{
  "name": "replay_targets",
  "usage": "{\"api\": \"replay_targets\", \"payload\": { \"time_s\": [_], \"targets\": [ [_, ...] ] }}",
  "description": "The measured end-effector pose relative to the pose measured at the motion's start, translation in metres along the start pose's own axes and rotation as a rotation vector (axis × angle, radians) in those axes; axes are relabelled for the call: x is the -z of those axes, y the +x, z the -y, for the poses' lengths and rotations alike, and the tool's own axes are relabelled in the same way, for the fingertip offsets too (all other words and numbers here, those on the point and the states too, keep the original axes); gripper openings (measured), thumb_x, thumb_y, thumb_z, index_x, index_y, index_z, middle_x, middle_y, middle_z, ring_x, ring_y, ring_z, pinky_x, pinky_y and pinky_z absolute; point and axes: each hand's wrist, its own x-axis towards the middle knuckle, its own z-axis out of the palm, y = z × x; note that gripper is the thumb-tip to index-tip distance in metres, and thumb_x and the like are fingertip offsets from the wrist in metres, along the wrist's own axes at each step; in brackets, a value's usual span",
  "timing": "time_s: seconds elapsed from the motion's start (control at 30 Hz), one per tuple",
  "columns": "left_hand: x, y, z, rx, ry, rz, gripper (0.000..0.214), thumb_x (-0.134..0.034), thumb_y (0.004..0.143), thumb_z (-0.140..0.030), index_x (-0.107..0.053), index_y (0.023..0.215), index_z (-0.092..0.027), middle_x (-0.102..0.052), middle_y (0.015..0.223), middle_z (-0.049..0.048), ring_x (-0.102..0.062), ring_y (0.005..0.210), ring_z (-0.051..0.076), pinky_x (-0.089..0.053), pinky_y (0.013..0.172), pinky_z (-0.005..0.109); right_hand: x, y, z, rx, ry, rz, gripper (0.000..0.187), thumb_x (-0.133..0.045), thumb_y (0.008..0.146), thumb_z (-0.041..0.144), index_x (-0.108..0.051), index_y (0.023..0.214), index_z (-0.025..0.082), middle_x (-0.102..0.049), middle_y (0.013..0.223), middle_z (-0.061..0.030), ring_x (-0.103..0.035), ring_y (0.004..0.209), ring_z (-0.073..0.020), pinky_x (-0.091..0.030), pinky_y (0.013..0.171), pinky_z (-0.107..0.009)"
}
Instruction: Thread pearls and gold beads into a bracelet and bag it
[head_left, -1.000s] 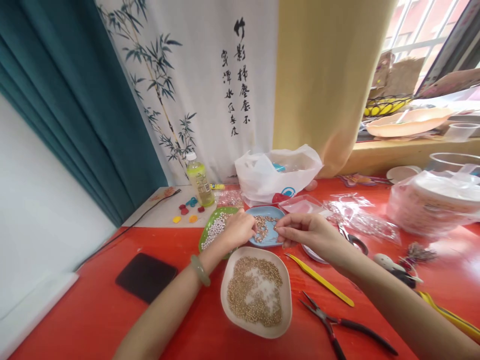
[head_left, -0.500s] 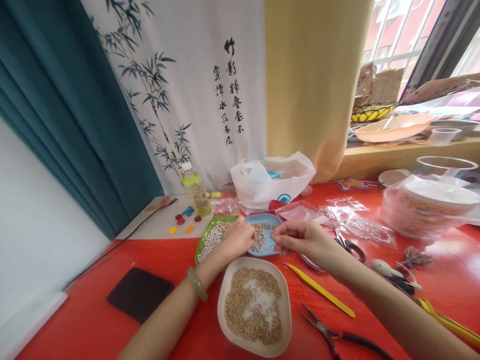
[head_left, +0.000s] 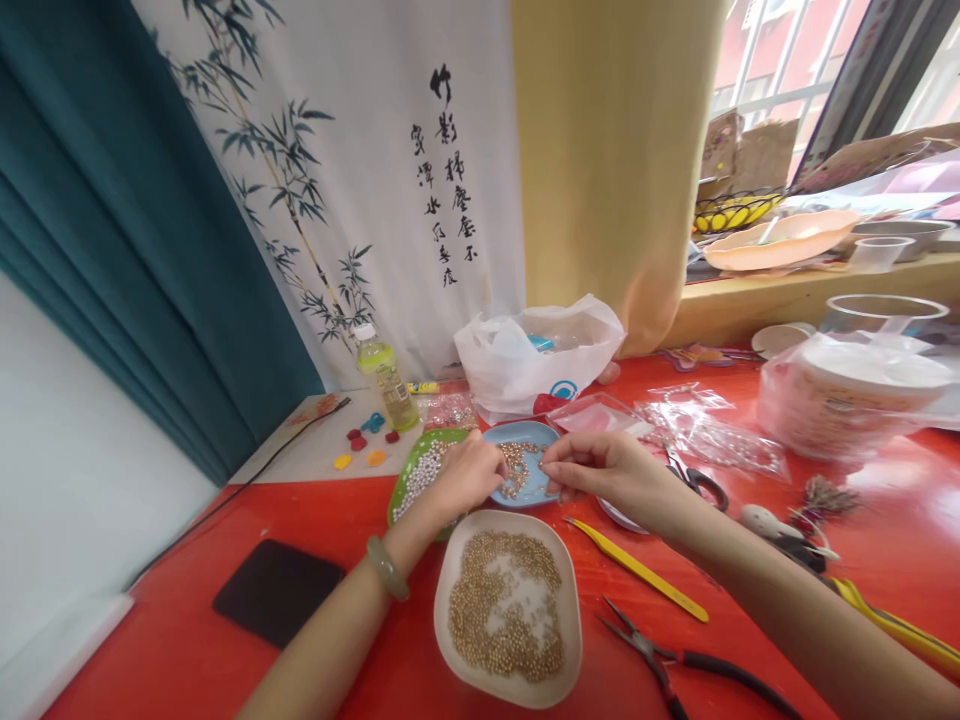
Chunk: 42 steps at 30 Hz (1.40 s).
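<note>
My left hand [head_left: 472,473] reaches over the right side of a green plate [head_left: 395,497] of white beads [head_left: 425,472]. Its fingers are curled at the left edge of a blue plate [head_left: 519,431], and what they hold is hidden. At that plate's right edge, my right hand [head_left: 589,466] has thumb and forefinger pinched together. Whatever is in the pinch is too small to make out. Gold-coloured beads [head_left: 516,468] lie on the blue plate between the hands. Nearer to me stands a cream tray [head_left: 442,625] with many small gold beads [head_left: 480,640].
Yellow tweezers [head_left: 637,570] and pliers [head_left: 652,650] lie right of the cream tray, scissors [head_left: 701,485] behind them. A dark phone [head_left: 279,592] lies at left. A bottle [head_left: 388,382] and a white plastic bag [head_left: 502,365] stand at the back. A wrapped tub [head_left: 855,400] is at right.
The view has shifted slightly. Both hands stay by the blue plate in nearly the same pose, with only a small shift of the right fingers. The trays and tools have not moved.
</note>
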Motion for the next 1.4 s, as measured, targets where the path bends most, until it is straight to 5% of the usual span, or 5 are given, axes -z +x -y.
{"api": "replay_targets", "payload": {
  "time_s": [0.67, 0.9, 1.07, 1.23, 1.4],
  "targets": [
    [-0.009, 0.003, 0.004, -0.008, -0.032, -0.034, 0.015, -0.054, 0.070, -0.027, -0.067, 0.078, -0.024, -0.056, 0.081, 0.0055, -0.050, 0.083, 0.020, -0.038, 0.072, 0.030, 0.002, 0.000, -0.004, 0.006, -0.018, 0.001, 0.009, -0.057, 0.074, 0.025, -0.059, 0.071, 0.017, -0.061, 0.062, 0.0020, -0.055, 0.055, -0.0070, -0.044, 0.057, -0.021],
    [-0.011, 0.004, 0.002, -0.003, -0.187, -0.082, 0.013, -0.055, 0.065, -0.024, -0.065, 0.064, -0.017, -0.055, 0.076, 0.0074, -0.051, 0.077, 0.023, -0.038, 0.067, 0.033, 0.004, 0.001, -0.010, 0.039, -0.071, -0.010, 0.010, -0.057, 0.074, 0.026, -0.060, 0.071, 0.018, -0.061, 0.062, 0.0019, -0.055, 0.056, -0.0076, -0.043, 0.057, -0.022],
    [-0.001, 0.006, 0.001, -0.030, -0.563, -0.100, 0.018, -0.054, 0.069, -0.027, -0.062, 0.077, -0.014, -0.059, 0.073, 0.0037, -0.051, 0.062, 0.012, -0.039, 0.058, 0.024, 0.001, -0.001, -0.007, 0.038, -0.031, -0.010, 0.008, -0.057, 0.074, 0.024, -0.060, 0.071, 0.017, -0.062, 0.061, 0.0017, -0.056, 0.055, -0.0074, -0.043, 0.056, -0.021],
    [0.014, -0.004, -0.012, -0.058, -1.573, -0.045, 0.012, -0.063, 0.064, -0.022, -0.058, 0.068, -0.012, -0.053, 0.069, -0.0007, -0.041, 0.050, 0.003, -0.033, 0.046, 0.016, -0.005, -0.002, -0.002, 0.005, -0.012, -0.048, 0.006, -0.056, 0.072, 0.020, -0.058, 0.068, 0.016, -0.060, 0.057, 0.0022, -0.054, 0.051, -0.0073, -0.042, 0.053, -0.021],
    [0.025, -0.015, -0.028, -0.074, -1.858, 0.021, 0.011, -0.069, 0.058, -0.015, -0.061, 0.066, -0.014, -0.055, 0.065, -0.0014, -0.045, 0.050, 0.003, -0.035, 0.043, 0.012, -0.008, -0.006, 0.007, -0.017, 0.036, -0.087, 0.007, -0.056, 0.071, 0.020, -0.059, 0.066, 0.015, -0.059, 0.057, 0.0024, -0.054, 0.051, -0.0067, -0.043, 0.054, -0.021]
  ]
}}
